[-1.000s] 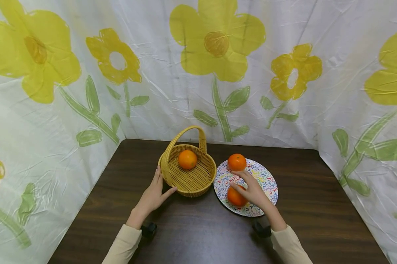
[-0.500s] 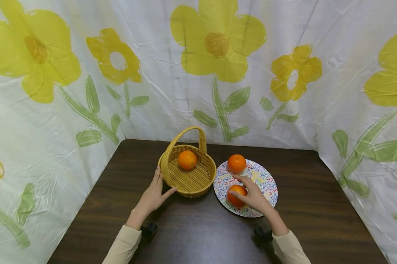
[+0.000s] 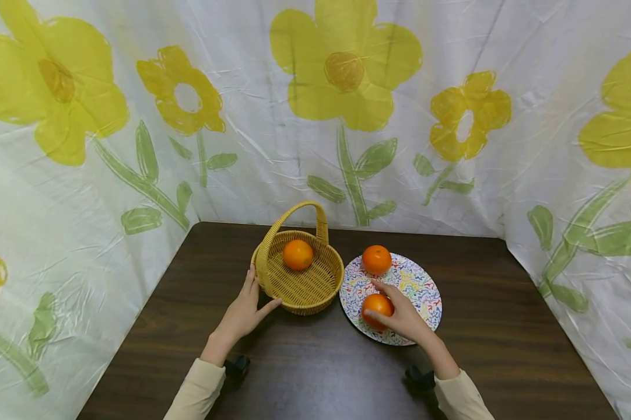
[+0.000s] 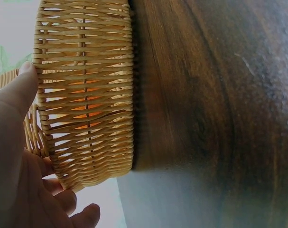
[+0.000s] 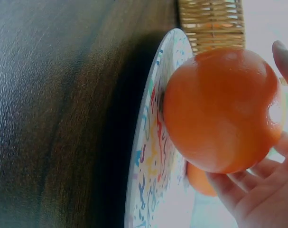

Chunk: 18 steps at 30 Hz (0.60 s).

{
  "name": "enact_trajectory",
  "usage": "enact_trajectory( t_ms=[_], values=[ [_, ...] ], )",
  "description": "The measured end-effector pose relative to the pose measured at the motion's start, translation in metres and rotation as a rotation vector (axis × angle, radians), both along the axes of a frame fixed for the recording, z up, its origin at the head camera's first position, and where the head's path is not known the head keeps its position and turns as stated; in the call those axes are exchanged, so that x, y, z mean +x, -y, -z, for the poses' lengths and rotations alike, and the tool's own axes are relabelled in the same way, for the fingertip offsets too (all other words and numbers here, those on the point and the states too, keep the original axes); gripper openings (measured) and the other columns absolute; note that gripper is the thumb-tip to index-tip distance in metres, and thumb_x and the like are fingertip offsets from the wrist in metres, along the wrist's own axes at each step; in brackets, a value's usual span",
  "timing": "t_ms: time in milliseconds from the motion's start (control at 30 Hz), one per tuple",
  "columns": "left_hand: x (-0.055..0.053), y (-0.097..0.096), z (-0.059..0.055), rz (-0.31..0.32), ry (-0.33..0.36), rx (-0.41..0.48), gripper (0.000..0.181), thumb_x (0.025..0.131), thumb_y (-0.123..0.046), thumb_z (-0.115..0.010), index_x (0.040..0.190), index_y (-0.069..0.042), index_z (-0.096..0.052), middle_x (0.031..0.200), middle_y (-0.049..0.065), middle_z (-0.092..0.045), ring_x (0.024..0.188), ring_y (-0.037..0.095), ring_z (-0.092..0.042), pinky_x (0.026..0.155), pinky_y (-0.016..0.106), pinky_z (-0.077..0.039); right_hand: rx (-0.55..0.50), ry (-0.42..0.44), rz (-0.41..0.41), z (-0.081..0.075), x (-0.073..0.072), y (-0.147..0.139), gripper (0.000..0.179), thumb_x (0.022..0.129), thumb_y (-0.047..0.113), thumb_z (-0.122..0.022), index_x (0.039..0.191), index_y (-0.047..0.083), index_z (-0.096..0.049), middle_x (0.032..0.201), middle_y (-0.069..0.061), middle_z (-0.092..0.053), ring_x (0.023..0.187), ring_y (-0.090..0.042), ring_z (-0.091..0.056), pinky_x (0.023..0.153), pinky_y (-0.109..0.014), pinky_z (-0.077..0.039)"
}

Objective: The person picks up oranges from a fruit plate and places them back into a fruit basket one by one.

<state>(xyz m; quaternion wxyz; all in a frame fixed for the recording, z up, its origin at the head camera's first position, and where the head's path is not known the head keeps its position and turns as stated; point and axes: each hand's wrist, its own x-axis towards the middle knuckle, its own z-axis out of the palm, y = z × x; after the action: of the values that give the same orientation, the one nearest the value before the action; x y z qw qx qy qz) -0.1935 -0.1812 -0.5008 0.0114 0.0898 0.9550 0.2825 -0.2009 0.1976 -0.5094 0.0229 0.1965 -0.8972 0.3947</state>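
A yellow wicker basket (image 3: pixel 307 297) with a tall handle holds one orange (image 3: pixel 297 255). My left hand (image 3: pixel 244 311) rests against its near left side, fingers and thumb spread. In the left wrist view the thumb (image 4: pixel 25 78) lies at the basket's rim. A round plate (image 3: pixel 423 291) with a colourful squiggle pattern bears two oranges. Around the nearer orange (image 5: pixel 224 111) my right hand (image 3: pixel 405 315) is spread, the thumb lying over it in the head view. In the right wrist view the thumb stands apart from its skin, with fingers by its far side. The other orange (image 3: pixel 376 259) sits farther back.
The dark wood table (image 3: pixel 315 373) carries the basket at left and the plate close to its right. A white curtain (image 3: pixel 252 163) with yellow flowers hangs behind the table and along its sides. Each wrist wears a black device (image 3: pixel 237 367).
My right hand has come down around the nearer orange, its thumb shifting toward the near side over the fruit. The left hand and the basket stay in place.
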Motion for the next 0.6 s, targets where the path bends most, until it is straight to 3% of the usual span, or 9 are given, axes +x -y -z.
enact_trajectory(
  t_ms=[267,600],
  values=[
    [0.0002,0.0002,-0.0003,-0.001,0.008,-0.005,0.095,0.085,-0.065,-0.046,0.15,-0.008,-0.006,0.155,0.01,0.011,0.135,0.039,-0.027,0.092,0.052,-0.043,0.013,0.007,-0.02,0.0001,0.0008,-0.001,0.072,0.078,0.044,-0.072,0.136,0.01,-0.046,0.129,-0.013,-0.053,0.111,-0.027,-0.053,0.088,-0.047,-0.046],
    [-0.0011,0.0003,0.0016,0.005,-0.01,-0.009,0.096,0.085,-0.067,-0.044,0.15,-0.007,-0.008,0.155,0.012,0.009,0.136,0.039,-0.026,0.094,0.052,-0.042,0.02,0.035,-0.045,0.0014,0.0021,-0.0012,0.076,0.076,0.045,-0.073,0.137,0.01,-0.045,0.13,-0.013,-0.052,0.104,-0.023,-0.055,0.083,-0.042,-0.048]
  ],
)
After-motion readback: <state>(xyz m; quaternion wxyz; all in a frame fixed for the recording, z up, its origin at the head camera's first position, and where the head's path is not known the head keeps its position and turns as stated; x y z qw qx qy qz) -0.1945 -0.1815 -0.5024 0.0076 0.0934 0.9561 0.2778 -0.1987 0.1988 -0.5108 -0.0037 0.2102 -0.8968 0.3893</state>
